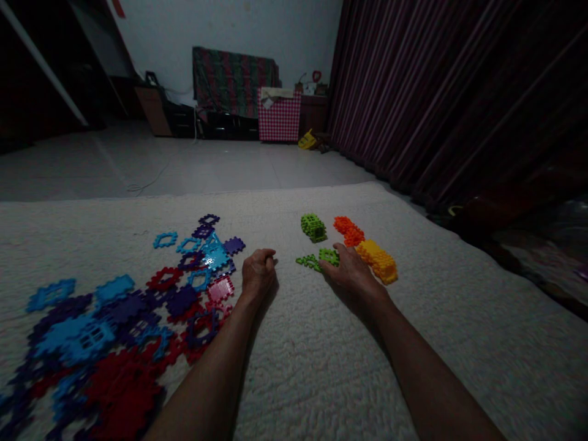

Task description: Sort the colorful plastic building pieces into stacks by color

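My left hand [258,269] rests on the cream rug [298,367] curled into a fist, with nothing visible in it. My right hand [348,269] lies palm down, its fingers closed over a flat green interlocking tile [329,255]. Another flat green tile [306,261] lies just left of it. Beyond them stand a green built block [313,226], an orange stack [349,231] and a yellow stack [379,260] right beside my right hand. A loose heap of blue, purple and red tiles [138,306] spreads to the left of my left hand.
Dark striped curtains [459,92] hang along the right side. Bare floor [184,165] stretches beyond the rug to a red checked box [279,115], a draped cabinet [234,79] and dark furniture against the far wall.
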Available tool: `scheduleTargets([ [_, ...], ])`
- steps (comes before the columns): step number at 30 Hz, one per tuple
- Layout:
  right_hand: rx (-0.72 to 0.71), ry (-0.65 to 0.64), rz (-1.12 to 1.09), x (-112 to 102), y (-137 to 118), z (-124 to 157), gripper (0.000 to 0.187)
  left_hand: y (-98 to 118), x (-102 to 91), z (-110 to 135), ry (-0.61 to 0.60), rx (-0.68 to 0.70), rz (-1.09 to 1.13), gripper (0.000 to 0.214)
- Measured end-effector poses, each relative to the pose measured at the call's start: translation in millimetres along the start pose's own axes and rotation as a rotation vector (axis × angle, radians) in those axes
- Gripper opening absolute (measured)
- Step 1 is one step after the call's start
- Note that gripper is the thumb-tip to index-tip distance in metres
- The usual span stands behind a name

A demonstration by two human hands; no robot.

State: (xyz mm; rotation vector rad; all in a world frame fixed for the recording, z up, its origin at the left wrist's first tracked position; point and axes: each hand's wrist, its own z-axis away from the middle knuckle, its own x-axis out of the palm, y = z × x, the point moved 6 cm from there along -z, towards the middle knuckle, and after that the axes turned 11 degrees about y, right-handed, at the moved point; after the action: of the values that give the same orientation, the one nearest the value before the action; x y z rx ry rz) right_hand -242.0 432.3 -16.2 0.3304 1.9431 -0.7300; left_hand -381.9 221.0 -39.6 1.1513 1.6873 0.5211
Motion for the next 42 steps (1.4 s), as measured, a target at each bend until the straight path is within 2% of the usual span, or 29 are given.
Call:
scheduleTargets([
  [4,0.016,0.056,0.104,5,-9,1,0.057,-2,0.8,0,0.002,0.01,0.007,0.035],
  [11,0.025,0.06,0.143,7,-11,-3,0.049,0,-0.4,0,0.003,0.007,0.0,0.034],
  [13,-0.012,0.088,0.091,5,-12,-5,0.049,0,-0.5,0,0.002,-0.007,0.013,0.034],
  [18,-0.081,0.266,-0.148,-2,-14,-21,0.051,0,-0.4,0,0.005,-0.004,0.011,0.034],
  [24,-0.02,0.379,-0.439,8,-7,-55,0.056,-2,1.0,-1,0.0,0.009,-0.004,0.034],
  [28,-0.006,0.448,-0.551,18,-2,-57,0.061,-1,1.0,0,-0.003,-0.002,0.012,0.034],
  [35,-0.018,0.48,-0.51,27,4,-47,0.059,-3,2.2,0,-0.004,0.003,-0.009,0.034],
  [42,-0.024,0.429,-0.474,28,9,-48,0.059,-4,2.0,0,0.008,0.002,0.009,0.033],
])
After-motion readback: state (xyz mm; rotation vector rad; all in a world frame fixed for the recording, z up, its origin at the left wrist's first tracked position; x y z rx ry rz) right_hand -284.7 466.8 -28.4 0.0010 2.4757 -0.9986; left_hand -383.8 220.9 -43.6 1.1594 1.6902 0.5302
